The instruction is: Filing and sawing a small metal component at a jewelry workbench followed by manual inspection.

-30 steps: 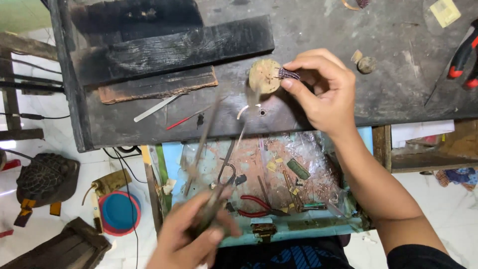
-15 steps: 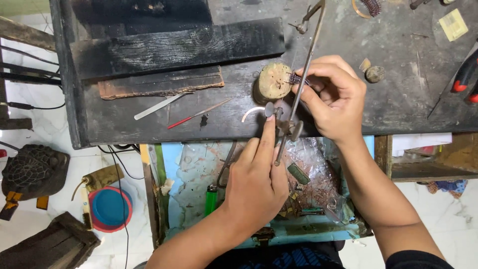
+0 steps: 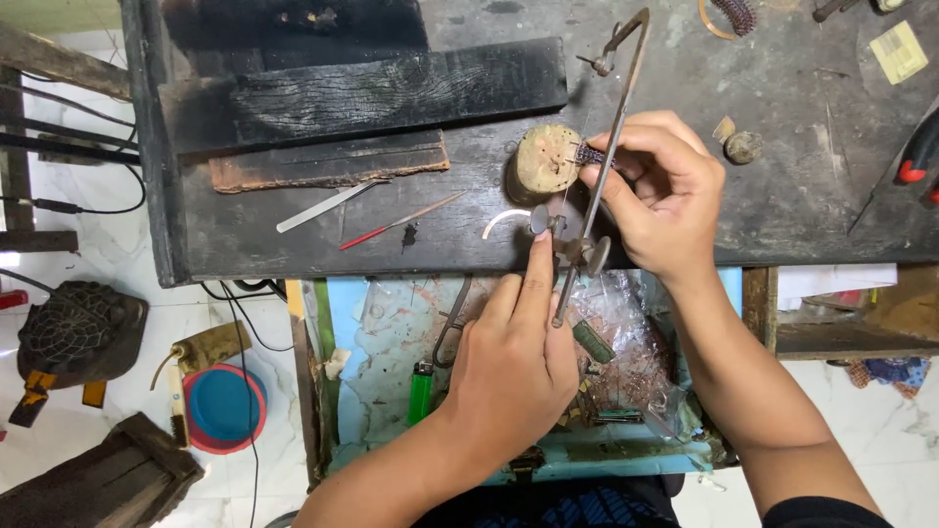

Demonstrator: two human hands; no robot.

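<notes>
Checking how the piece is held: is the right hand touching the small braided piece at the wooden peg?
Touching. The head view shows the right hand pinching the braided piece between its fingertips against the wooden peg.

A small yellow square paper label (image 3: 898, 51) lies flat on the dark bench (image 3: 782, 196), at the far right corner. A crumpled clear plastic bag (image 3: 626, 337) lies in the open light blue drawer (image 3: 372, 332), on its right side, near the person.
</notes>
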